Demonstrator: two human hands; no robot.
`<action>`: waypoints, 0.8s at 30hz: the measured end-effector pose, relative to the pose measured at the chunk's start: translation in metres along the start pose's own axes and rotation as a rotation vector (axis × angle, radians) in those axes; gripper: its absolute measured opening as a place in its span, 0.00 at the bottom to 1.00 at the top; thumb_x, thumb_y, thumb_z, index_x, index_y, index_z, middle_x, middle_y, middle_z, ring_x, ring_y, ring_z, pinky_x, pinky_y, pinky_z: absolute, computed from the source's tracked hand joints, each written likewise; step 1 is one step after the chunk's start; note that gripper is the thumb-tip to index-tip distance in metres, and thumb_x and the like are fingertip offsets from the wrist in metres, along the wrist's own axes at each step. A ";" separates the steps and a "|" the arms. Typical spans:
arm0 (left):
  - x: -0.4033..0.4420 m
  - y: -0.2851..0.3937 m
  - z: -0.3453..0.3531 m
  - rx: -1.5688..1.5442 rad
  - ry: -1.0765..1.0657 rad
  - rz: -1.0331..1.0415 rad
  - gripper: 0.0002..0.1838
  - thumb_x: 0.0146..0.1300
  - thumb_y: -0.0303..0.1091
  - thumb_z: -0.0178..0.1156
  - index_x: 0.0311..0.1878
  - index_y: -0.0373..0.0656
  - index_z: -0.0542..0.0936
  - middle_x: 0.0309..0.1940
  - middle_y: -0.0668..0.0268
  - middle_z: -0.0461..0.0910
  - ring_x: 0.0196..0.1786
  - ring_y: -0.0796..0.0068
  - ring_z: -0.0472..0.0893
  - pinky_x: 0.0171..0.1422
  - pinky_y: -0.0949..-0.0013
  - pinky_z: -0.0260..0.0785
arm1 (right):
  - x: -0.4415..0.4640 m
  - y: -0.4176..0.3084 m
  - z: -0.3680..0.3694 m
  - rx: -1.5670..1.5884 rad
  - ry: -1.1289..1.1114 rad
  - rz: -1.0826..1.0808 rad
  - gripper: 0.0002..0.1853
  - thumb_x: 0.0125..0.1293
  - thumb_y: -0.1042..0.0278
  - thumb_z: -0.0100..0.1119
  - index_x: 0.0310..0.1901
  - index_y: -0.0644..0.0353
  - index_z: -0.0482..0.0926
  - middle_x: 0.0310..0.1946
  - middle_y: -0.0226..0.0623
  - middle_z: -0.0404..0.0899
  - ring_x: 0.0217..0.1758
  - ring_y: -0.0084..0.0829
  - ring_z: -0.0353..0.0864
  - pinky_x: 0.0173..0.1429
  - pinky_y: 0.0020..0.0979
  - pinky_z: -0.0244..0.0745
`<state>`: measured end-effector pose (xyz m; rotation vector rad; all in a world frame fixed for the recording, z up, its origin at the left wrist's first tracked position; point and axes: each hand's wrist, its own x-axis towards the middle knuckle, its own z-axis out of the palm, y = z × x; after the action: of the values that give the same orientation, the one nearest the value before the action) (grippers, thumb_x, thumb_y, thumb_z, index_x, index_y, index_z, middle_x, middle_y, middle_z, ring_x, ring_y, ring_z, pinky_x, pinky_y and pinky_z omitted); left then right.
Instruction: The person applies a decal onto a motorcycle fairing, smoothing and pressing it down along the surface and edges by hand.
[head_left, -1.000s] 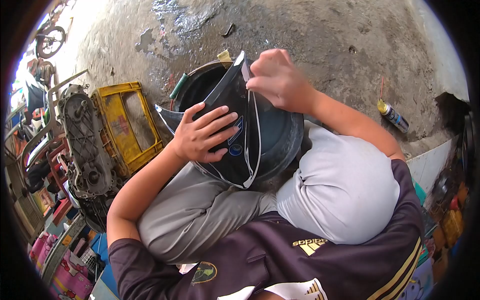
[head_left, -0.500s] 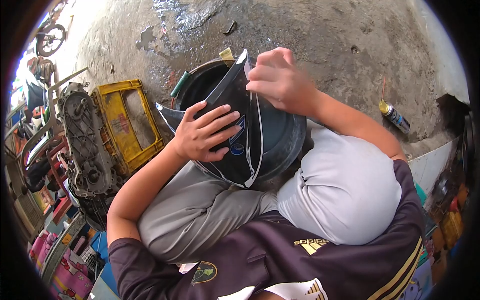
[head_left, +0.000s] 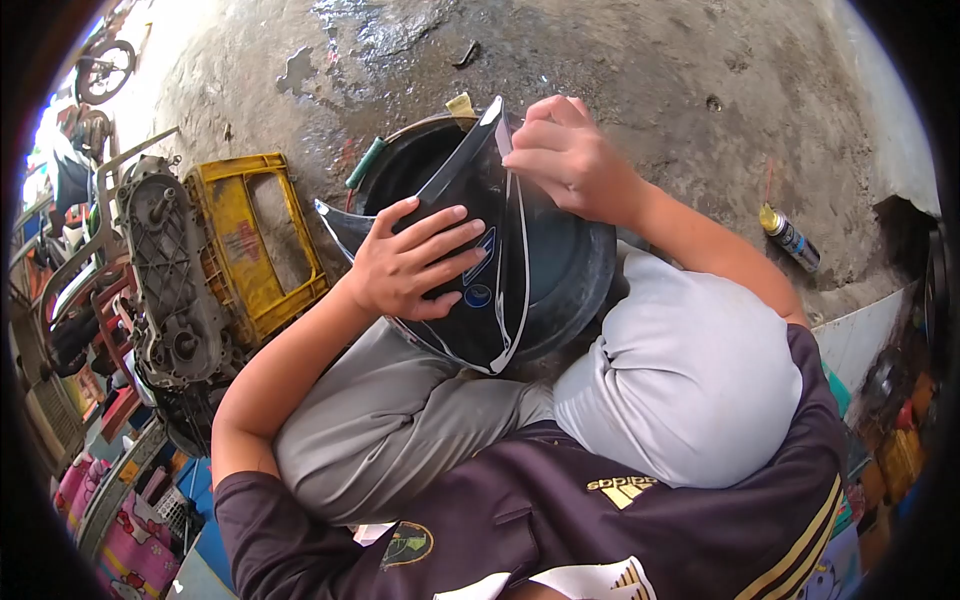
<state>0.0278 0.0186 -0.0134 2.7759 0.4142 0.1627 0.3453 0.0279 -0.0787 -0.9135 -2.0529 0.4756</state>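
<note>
wet gray floor point(head_left: 640, 60) lies under a round black tub point(head_left: 594, 285), and over it the spread left hand point(head_left: 418, 262) holds down a shiny black plastic panel point(head_left: 472, 328) while the right hand point(head_left: 580, 165), pinching something unclear by its edge, likely needs it steady.

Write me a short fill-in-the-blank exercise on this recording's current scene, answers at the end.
1. The ____ hand lies with its fingers spread on the glossy panel.
2. The right hand has its fingers bent by the panel, whose main colour is ____.
3. The crate beside the metal casing is ____.
4. The spray can lies on the floor to the person's ____ side.

Missing words: left; black; yellow; right.
</note>
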 end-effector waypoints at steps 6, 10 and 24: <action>0.001 0.001 0.001 0.009 0.000 0.002 0.31 0.55 0.51 0.72 0.65 0.59 0.86 0.76 0.71 0.79 0.79 0.69 0.75 0.85 0.43 0.52 | 0.006 0.002 -0.005 -0.081 0.021 0.030 0.08 0.61 0.71 0.74 0.43 0.53 0.91 0.43 0.25 0.87 0.59 0.37 0.80 0.65 0.43 0.70; 0.000 -0.001 0.001 0.011 0.001 0.004 0.32 0.55 0.51 0.72 0.65 0.59 0.86 0.76 0.71 0.79 0.80 0.69 0.75 0.85 0.43 0.51 | 0.011 0.004 -0.006 -0.066 0.027 -0.005 0.09 0.61 0.73 0.72 0.43 0.54 0.90 0.43 0.27 0.86 0.57 0.39 0.80 0.65 0.44 0.70; -0.001 -0.001 0.001 -0.003 0.001 0.002 0.31 0.55 0.50 0.71 0.65 0.59 0.87 0.75 0.70 0.80 0.79 0.69 0.76 0.85 0.43 0.51 | 0.013 -0.006 -0.003 0.075 0.083 0.047 0.08 0.64 0.75 0.69 0.45 0.55 0.87 0.40 0.32 0.85 0.53 0.43 0.81 0.62 0.43 0.75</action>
<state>0.0269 0.0192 -0.0146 2.7738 0.4116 0.1642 0.3402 0.0333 -0.0660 -0.9230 -1.9297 0.5276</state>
